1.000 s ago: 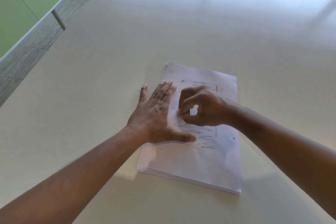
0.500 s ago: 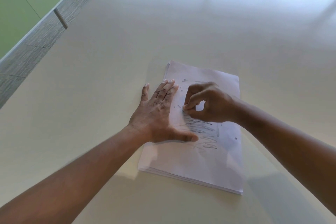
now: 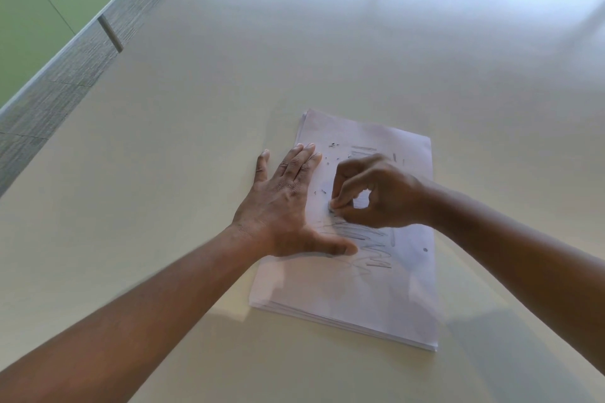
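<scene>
Right hand (image 3: 379, 196) now nearer scribbles (image 3: 363, 239), grip tight on eraser (image 3: 331, 205); left hand (image 3: 281, 206) flat over stack (image 3: 343, 298) edge.

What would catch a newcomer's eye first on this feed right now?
The right hand pinches a small pale piece, probably an eraser, onto the top sheet of a paper stack on the pale table, just above grey pencil scribbles. The left hand presses flat on the stack's left edge, with dark crumbs scattered near its fingertips.
</scene>
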Motion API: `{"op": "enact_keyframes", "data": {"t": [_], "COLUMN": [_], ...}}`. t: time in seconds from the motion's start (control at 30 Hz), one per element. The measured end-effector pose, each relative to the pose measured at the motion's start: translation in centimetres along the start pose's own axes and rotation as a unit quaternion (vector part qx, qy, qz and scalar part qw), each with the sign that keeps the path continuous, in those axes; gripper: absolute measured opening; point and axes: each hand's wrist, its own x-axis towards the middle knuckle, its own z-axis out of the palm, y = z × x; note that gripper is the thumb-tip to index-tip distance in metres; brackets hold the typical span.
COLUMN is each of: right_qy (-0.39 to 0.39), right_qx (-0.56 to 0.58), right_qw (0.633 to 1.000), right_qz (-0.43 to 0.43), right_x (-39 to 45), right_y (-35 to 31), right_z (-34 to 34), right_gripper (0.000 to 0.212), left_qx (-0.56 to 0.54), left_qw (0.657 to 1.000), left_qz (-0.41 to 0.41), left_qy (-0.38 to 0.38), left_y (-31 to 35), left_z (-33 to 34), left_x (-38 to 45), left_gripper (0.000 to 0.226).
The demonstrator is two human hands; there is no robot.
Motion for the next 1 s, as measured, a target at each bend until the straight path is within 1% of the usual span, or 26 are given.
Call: {"op": "enact_keyframes", "data": {"t": [0.13, 0.2, 0.3, 0.43, 0.5, 0.57, 0.7, 0.8, 0.87, 1.0], "right_qy": [0.065, 0.080, 0.060, -0.004, -0.012, 0.001, 0.062, 0.080, 0.062, -0.003], "right_qx": [-0.044, -0.050, -0.035, 0.003, 0.005, -0.003, -0.039, -0.044, -0.026, 0.006], "right_qw": [0.995, 0.993, 0.996, 1.000, 1.000, 1.000, 0.995, 0.993, 0.996, 1.000], "right_qz": [0.056, 0.073, 0.062, 0.018, 0.017, 0.023, 0.066, 0.078, 0.064, 0.020], "right_x": [1.2, 1.3, 1.0, -0.4, -0.6, -0.3, 1.0, 0.9, 0.4, -0.7], "right_y": [1.7, 2.1, 1.6, 0.1, -0.1, 0.2, 1.4, 1.5, 1.0, -0.4], "right_z": [-1.4, -1.8, -1.5, -0.3, -0.1, -0.5, -1.4, -1.4, -1.1, -0.1], "right_gripper": [0.007, 0.007, 0.006, 0.008, 0.008, 0.008, 0.008, 0.007, 0.008, 0.009], "left_qx": [0.001, 0.001, 0.001, 0.000, 0.000, 0.002, 0.004, 0.004, 0.005, -0.001], "left_qw": [1.000, 1.000, 1.000, 1.000, 1.000, 1.000, 1.000, 1.000, 1.000, 1.000], "left_qz": [0.000, -0.001, -0.001, -0.001, 0.000, 0.000, -0.002, -0.003, -0.002, -0.001], "left_qy": [0.002, 0.001, 0.003, 0.005, 0.004, 0.004, 0.002, 0.002, 0.005, 0.009], "left_y": [0.0, 0.0, 0.0, 0.0, 0.0, 0.0, 0.0, 0.1, 0.1, 0.0], "left_z": [0.0, 0.0, 0.0, 0.1, 0.1, 0.0, 0.0, 0.0, 0.1, 0.1], "left_x": [0.0, 0.0, 0.0, 0.0, 0.0, 0.0, -0.1, -0.1, -0.1, -0.1], "left_gripper": [0.156, 0.156, 0.156, 0.157, 0.157, 0.156, 0.156, 0.156, 0.155, 0.155]}}
